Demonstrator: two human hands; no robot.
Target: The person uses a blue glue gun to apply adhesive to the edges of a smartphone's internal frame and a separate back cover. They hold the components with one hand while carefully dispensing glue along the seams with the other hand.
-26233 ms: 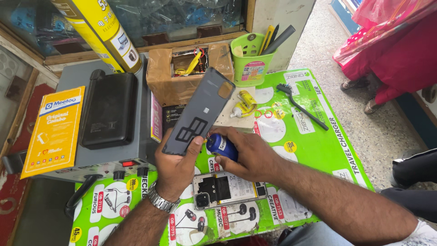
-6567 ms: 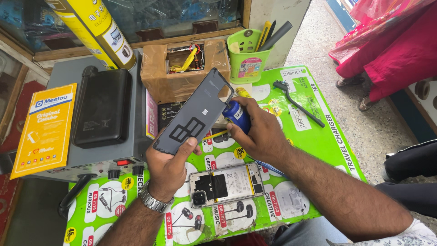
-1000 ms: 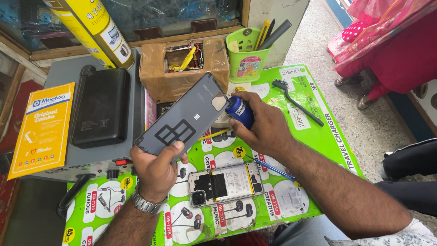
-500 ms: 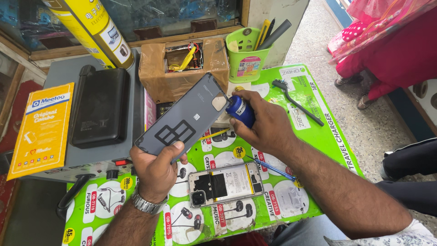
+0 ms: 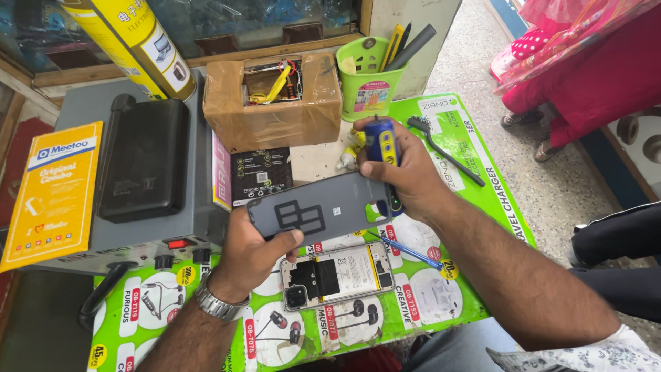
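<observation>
Gripping the grey phone back cover (image 5: 320, 215) at its lower left end, the left hand (image 5: 256, 249) has its thumb across the panel's outer face and its fingers curled beneath, holding the cover nearly level above the green printed mat (image 5: 441, 303). The right hand (image 5: 406, 172) meets the cover's far end, its fingers closed around a small blue and yellow bottle (image 5: 381, 143) that stands upright in the fist; whether the bottle's tip touches the cover cannot be told.

Directly below the cover, an opened phone (image 5: 337, 274) lies flat on the mat, battery and boards showing. A blue-handled tool (image 5: 410, 251) rests just beside it, partly under the right wrist. Behind the hands sit a cardboard box (image 5: 272, 103) with wires inside, a green pen cup (image 5: 368, 86), and a black brush (image 5: 444, 150). A grey machine (image 5: 138, 172) stands at the left, an orange packet (image 5: 51, 196) lying against it.
</observation>
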